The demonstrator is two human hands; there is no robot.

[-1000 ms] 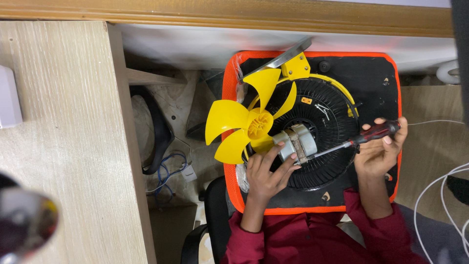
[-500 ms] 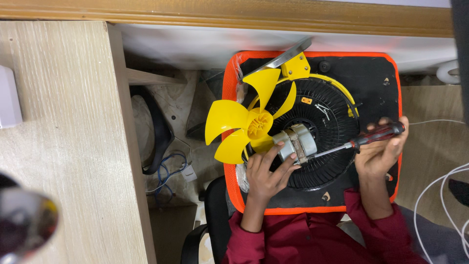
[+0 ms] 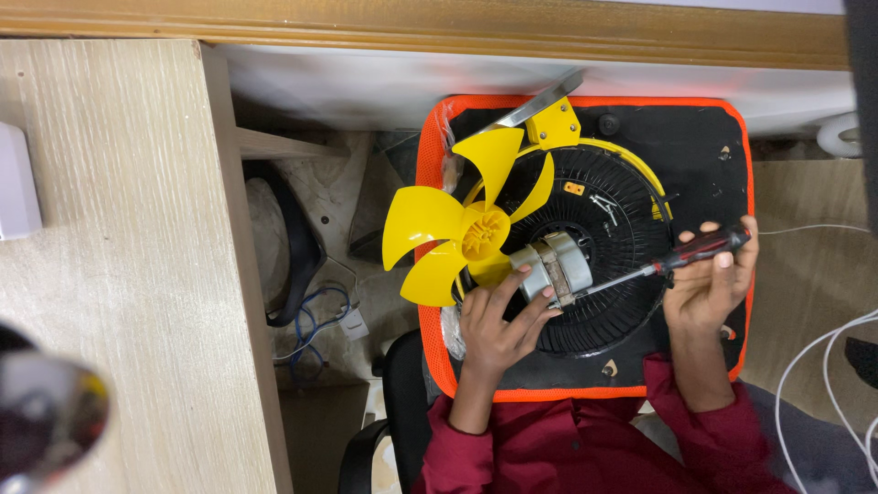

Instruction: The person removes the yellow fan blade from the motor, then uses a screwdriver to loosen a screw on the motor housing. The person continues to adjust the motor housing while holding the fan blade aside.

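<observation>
The left hand (image 3: 498,325) rests on the grey fan motor (image 3: 553,267), its fingers (image 3: 535,316) spread and lying against the near side of the motor housing; they press on it rather than close around it. Directly beyond those fingertips, the yellow fan blade (image 3: 453,229) sits on the motor shaft, its lobes fanning out to the left, past the edge of the work board.

The right hand (image 3: 709,279) is clenched around the black and red handle of a screwdriver (image 3: 677,258). The metal shank runs from this grip toward the left hand, and its tip meets the motor at the end nearest the left fingertips.

The motor lies at the centre of a round black fan grille (image 3: 617,229), which spans the area between the two hands and extends away from them. A yellow ring follows the far rim of the grille, and a yellow bracket (image 3: 553,123) with a metal strip stands at the far edge, well beyond both hands.

The grille rests on a black board with an orange border (image 3: 430,183). Left of the left hand, well apart, is a light wooden desk (image 3: 119,274). Right of the right hand, white cables (image 3: 823,366) trail across the floor. Both sleeves are dark red (image 3: 567,448).
</observation>
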